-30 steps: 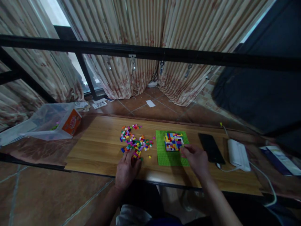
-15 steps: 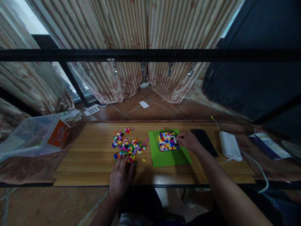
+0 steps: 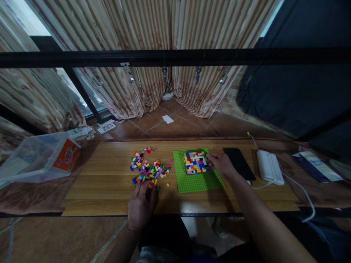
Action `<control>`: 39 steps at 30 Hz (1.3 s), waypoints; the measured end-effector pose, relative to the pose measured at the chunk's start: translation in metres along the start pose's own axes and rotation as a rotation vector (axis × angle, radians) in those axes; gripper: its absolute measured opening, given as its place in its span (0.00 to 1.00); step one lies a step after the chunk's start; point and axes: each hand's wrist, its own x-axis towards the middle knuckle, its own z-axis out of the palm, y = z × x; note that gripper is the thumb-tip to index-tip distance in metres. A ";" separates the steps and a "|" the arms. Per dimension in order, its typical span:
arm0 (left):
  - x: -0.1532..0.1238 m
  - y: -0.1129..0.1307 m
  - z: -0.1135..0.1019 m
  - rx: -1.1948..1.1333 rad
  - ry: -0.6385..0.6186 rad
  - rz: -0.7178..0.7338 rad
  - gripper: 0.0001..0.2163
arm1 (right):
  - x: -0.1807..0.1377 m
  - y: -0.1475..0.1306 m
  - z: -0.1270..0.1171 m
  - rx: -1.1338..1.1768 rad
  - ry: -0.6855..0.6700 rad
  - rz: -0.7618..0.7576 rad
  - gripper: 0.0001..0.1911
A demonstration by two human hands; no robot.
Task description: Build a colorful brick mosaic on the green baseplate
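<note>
A flat build of many-coloured toy bricks (image 3: 195, 164) sits on the upper part of a green studded baseplate (image 3: 189, 185). At the build's right edge is my right hand (image 3: 221, 164), its fingertips pinched together; whatever they grip is too small to make out. Left of the baseplate lies a spread of loose toy bricks (image 3: 148, 170) in mixed colours. My left hand (image 3: 141, 204) rests at the near edge of this pile with its fingers curled in, and what is under them is hidden. One yellow brick (image 3: 168, 185) lies apart, near the baseplate.
A black phone-like slab (image 3: 240, 163) lies right of the baseplate, beside a white box-shaped device (image 3: 270, 168) with a cable. On the left stands a clear plastic bin (image 3: 41, 153) with an orange label. A black horizontal bar (image 3: 175, 58) crosses beyond the wooden board (image 3: 101, 182).
My right hand has drawn slightly right, from over the build to its right edge. The left hand stays at the pile. The view has tilted a little.
</note>
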 end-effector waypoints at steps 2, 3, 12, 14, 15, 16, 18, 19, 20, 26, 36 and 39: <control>-0.001 -0.001 0.000 0.000 -0.003 -0.007 0.09 | 0.000 0.002 0.003 0.035 0.019 0.013 0.15; -0.001 -0.001 0.001 -0.001 -0.003 -0.007 0.09 | -0.001 0.003 0.004 0.053 0.028 0.019 0.16; 0.000 0.000 0.001 -0.015 -0.014 -0.027 0.08 | -0.003 0.007 0.009 0.132 0.057 0.061 0.20; -0.001 0.000 0.000 -0.024 -0.019 -0.030 0.08 | -0.003 0.008 0.009 0.129 0.055 0.063 0.20; -0.001 0.000 0.000 -0.026 -0.017 -0.031 0.09 | -0.003 0.009 0.009 0.128 0.055 0.063 0.20; -0.001 0.001 0.000 -0.027 -0.013 -0.033 0.09 | -0.003 0.010 0.009 0.127 0.054 0.063 0.20; -0.001 0.001 0.000 -0.030 -0.010 -0.034 0.09 | -0.003 0.012 0.010 0.122 0.052 0.059 0.19; -0.001 0.001 0.000 -0.029 -0.008 -0.035 0.09 | -0.003 0.013 0.010 0.118 0.052 0.055 0.19; -0.001 0.002 0.000 -0.028 -0.006 -0.036 0.09 | -0.003 0.014 0.010 0.113 0.052 0.050 0.19; -0.003 0.005 0.000 -0.042 0.018 -0.040 0.09 | -0.009 0.012 0.007 0.047 0.055 0.017 0.18; -0.006 0.004 -0.003 -0.189 0.019 -0.124 0.11 | -0.044 0.015 0.008 -0.211 0.321 -0.118 0.27; 0.006 0.000 -0.011 -0.200 0.043 -0.179 0.13 | -0.062 0.021 0.006 -0.205 0.324 -0.165 0.27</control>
